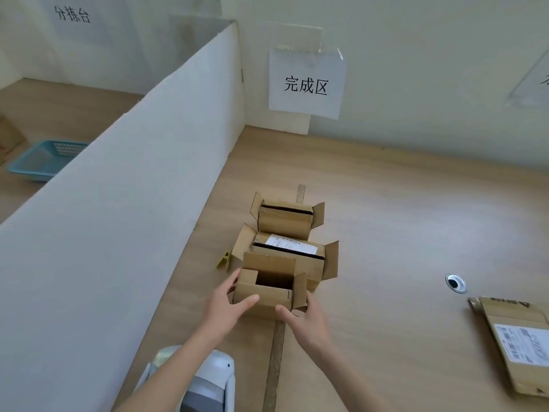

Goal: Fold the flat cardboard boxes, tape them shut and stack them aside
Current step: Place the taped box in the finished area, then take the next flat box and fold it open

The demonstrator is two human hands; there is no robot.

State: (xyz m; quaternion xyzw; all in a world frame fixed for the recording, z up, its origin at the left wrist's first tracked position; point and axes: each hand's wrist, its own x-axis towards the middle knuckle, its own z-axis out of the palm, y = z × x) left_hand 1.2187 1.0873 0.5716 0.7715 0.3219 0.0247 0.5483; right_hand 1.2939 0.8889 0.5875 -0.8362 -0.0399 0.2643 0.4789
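Hands (pixel 267 310) grip open box (pixel 269 292) (two boxes (pixel 285 233) behind).

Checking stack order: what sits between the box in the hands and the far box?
Head view: one more folded box, the labelled box, flaps open, stands between the held box and the far box. It appears to touch both.

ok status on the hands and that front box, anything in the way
Left hand and right hand grip the front box, top flaps open, untaped. Two more open boxes directly behind. Yellow clip to its left, apart.
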